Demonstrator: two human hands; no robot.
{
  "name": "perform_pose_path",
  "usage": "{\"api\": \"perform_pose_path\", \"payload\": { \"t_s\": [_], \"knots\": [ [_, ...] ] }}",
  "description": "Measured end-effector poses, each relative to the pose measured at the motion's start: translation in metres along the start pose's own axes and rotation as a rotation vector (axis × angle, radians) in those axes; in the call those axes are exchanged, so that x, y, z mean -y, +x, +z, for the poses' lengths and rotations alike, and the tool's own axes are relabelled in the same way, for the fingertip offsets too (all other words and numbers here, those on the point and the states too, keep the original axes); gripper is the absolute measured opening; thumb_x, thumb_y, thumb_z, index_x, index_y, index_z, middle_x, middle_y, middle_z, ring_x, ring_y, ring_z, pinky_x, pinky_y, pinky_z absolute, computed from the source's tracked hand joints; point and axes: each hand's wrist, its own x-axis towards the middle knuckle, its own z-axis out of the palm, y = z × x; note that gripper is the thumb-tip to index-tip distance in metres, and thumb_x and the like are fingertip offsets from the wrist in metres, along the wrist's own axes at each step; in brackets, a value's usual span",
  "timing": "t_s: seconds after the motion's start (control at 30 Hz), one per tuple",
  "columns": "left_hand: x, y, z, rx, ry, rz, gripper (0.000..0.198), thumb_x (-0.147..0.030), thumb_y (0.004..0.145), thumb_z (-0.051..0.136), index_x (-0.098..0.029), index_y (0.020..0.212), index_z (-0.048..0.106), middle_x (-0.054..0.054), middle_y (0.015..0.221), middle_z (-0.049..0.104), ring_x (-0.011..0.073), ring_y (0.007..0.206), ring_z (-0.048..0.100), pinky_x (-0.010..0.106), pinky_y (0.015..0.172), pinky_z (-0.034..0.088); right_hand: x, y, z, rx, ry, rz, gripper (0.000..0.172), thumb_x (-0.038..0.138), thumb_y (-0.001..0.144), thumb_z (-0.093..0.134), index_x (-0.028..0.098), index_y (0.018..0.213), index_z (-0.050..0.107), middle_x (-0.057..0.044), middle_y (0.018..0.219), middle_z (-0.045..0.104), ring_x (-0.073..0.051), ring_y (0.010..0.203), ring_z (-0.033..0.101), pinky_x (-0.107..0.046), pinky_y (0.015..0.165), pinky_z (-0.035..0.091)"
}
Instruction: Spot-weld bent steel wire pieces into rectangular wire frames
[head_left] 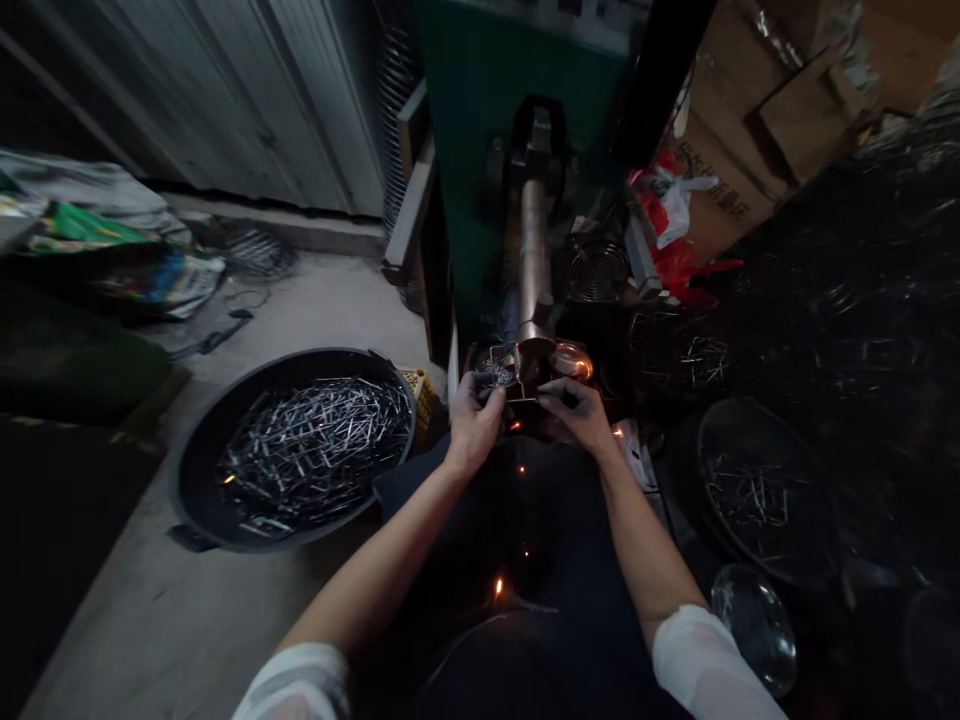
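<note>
My left hand [472,425] is closed at the lower end of the machine's metal arm [535,255], its fingers pinching a thin metal wire piece [523,400]. From the other side, my right hand [581,412] pinches the same piece near its right end. The tip of the arm stands just above and between both hands. Orange sparks [499,587] fly below them, over dark cloth on my lap. Behind my left fingers a bent wire frame [496,362] shows; whether it joins the held piece I cannot tell.
On the left floor stands a black basin [180,470] of bent wire pieces, beside a yellow basket [421,395]. At right are a dark tub [705,440] with wire pieces and a shiny round bowl [757,625]. The green machine body [469,120] rises ahead, near cardboard boxes [720,150].
</note>
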Motion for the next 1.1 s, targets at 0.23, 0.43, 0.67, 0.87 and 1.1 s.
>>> {"api": "perform_pose_path", "payload": {
  "t_s": [0.23,0.43,0.67,0.87,1.1],
  "knots": [
    [-0.004,0.022,0.006,0.009,-0.101,-0.019,0.025,-0.035,0.08,0.068,-0.022,0.091,0.049,-0.008,0.052,0.057,0.0087,0.037,0.045,0.017,0.036,0.03,0.0,0.024,0.009,-0.07,-0.039,-0.024,0.031,0.046,0.085,0.067,0.016,0.08,0.071,-0.001,0.071,0.065,-0.015,0.07,0.058,-0.026,0.068,0.046],
    [-0.006,0.03,0.009,-0.011,-0.145,-0.07,0.03,-0.035,0.076,0.07,-0.021,0.091,0.049,-0.01,0.051,0.054,0.0061,0.034,0.041,0.015,0.036,0.026,-0.002,0.031,0.012,-0.084,-0.045,-0.052,0.031,0.045,0.086,0.066,0.015,0.08,0.07,0.0,0.069,0.062,-0.014,0.068,0.054,-0.024,0.064,0.045],
    [-0.007,0.016,0.002,-0.041,-0.176,-0.1,0.028,-0.033,0.073,0.07,-0.022,0.088,0.048,-0.011,0.051,0.051,0.0071,0.037,0.045,0.014,0.035,0.027,-0.023,-0.009,-0.004,-0.112,-0.125,-0.007,0.034,0.048,0.09,0.063,0.016,0.082,0.066,-0.001,0.073,0.065,-0.015,0.071,0.059,-0.026,0.071,0.048],
    [0.003,-0.002,-0.075,-0.202,-0.1,-0.131,0.032,-0.043,0.076,0.067,-0.02,0.089,0.048,-0.009,0.051,0.052,0.0074,0.034,0.042,0.017,0.036,0.028,-0.057,-0.099,-0.022,0.057,-0.465,-0.003,0.032,0.047,0.094,0.057,0.018,0.094,0.071,-0.008,0.095,0.075,-0.024,0.09,0.069,-0.032,0.084,0.051],
    [0.001,-0.011,-0.16,-0.397,0.147,0.03,0.037,-0.051,0.086,0.065,-0.017,0.093,0.052,0.002,0.069,0.062,0.0105,0.048,0.053,0.024,0.05,0.043,-0.072,-0.09,-0.009,0.161,-0.696,0.059,0.044,0.057,0.09,0.049,0.021,0.098,0.073,-0.01,0.1,0.078,-0.03,0.09,0.073,-0.037,0.081,0.054]
  ]
}}
